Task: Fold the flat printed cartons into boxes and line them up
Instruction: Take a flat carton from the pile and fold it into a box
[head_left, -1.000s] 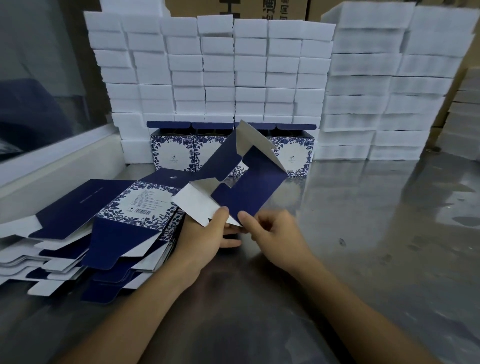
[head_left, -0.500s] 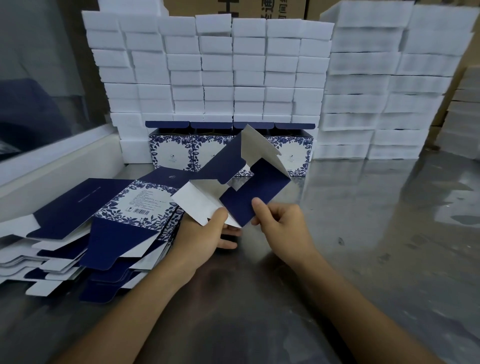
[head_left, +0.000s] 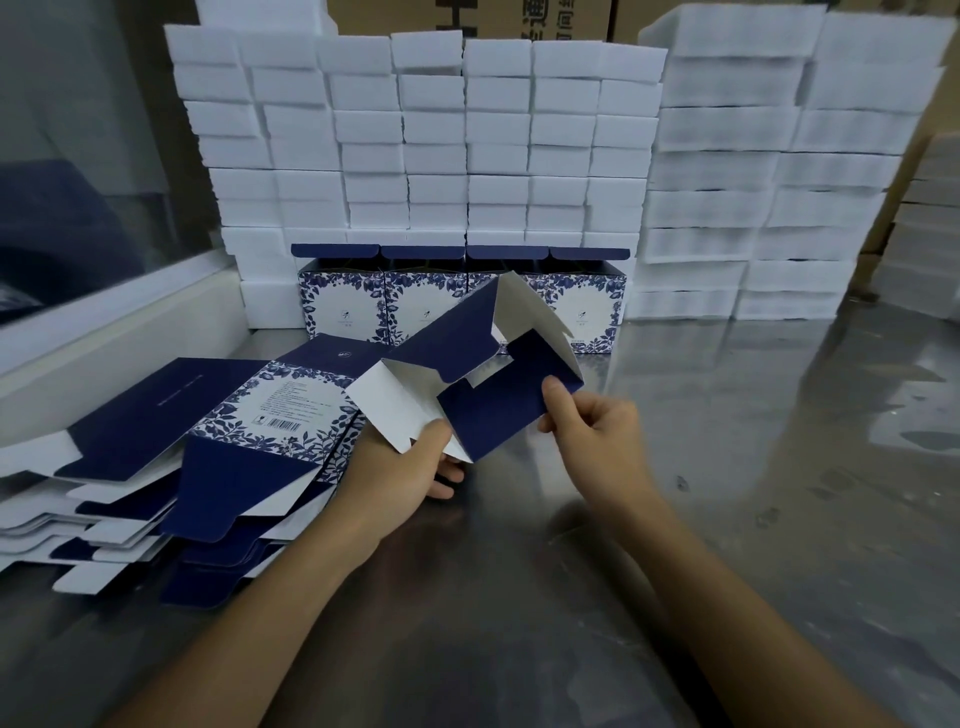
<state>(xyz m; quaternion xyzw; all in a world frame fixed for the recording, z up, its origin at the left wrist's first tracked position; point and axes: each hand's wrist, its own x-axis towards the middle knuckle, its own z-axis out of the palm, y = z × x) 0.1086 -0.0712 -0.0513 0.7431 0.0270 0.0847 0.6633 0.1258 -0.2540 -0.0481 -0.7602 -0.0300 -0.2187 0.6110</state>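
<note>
Our right hand (head_left: 592, 441) has climbed from the carton's (head_left: 498, 400) near corner to pinch its right edge; our left hand (head_left: 400, 467) still grips the near-left flap. Held above the counter (head_left: 727, 467), the blank is opening toward a box, with the finished row (head_left: 462, 296) beyond.

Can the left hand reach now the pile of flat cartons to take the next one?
Probably not yet: the left hand lies right beside the pile of flat cartons with nothing between them, but it grips the half-folded carton, which the right hand also holds.
</note>
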